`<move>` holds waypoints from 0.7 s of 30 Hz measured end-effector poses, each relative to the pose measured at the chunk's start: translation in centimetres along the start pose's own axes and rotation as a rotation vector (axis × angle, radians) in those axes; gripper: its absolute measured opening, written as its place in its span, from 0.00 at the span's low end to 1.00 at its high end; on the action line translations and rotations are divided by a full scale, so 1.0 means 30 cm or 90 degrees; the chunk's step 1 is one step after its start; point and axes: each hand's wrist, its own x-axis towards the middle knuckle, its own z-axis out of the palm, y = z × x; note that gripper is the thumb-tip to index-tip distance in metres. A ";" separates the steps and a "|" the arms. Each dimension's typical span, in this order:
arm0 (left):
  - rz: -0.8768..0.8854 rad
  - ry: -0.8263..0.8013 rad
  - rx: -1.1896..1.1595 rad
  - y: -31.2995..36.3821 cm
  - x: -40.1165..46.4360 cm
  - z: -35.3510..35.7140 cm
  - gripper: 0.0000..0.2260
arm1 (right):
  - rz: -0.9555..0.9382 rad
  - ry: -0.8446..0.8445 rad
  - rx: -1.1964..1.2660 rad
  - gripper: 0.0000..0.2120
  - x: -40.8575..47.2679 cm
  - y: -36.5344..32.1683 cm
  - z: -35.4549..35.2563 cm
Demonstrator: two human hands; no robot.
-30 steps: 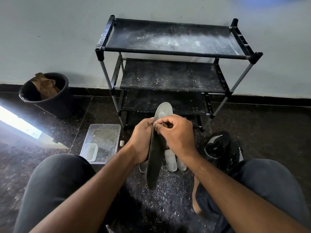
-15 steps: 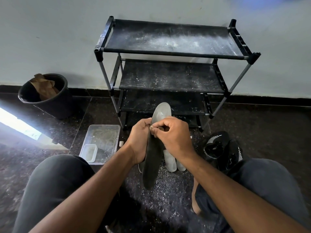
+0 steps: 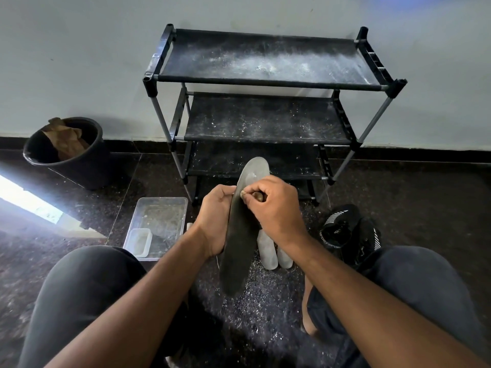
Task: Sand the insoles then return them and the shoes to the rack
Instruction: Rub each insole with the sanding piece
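Observation:
I hold a long dark grey insole point(image 3: 237, 251) upright between my knees, toe end toward the rack. My left hand point(image 3: 215, 221) grips its left edge from behind. My right hand point(image 3: 276, 211) pinches a small brown piece of sandpaper point(image 3: 257, 196) against the insole's upper edge. Other pale insoles point(image 3: 268, 251) lie on the floor just behind it. A pair of black shoes point(image 3: 345, 232) with white stripes sits on the floor to the right. The black three-shelf rack point(image 3: 265, 83) stands against the wall, its shelves dusty and bare.
A clear plastic tray point(image 3: 162, 221) with a small tub inside lies left of my hands. A black bucket point(image 3: 66, 152) with brown paper stands at the far left by the wall. Sanding dust covers the dark floor point(image 3: 265, 309) between my knees.
My right hand has shifted slightly along the insole's upper edge with the sandpaper. The insole's lower end has swung a little to the left. The left hand keeps its hold.

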 end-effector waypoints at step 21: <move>0.037 0.014 -0.028 0.014 0.035 -0.048 0.23 | -0.016 -0.099 0.070 0.03 -0.038 -0.063 0.002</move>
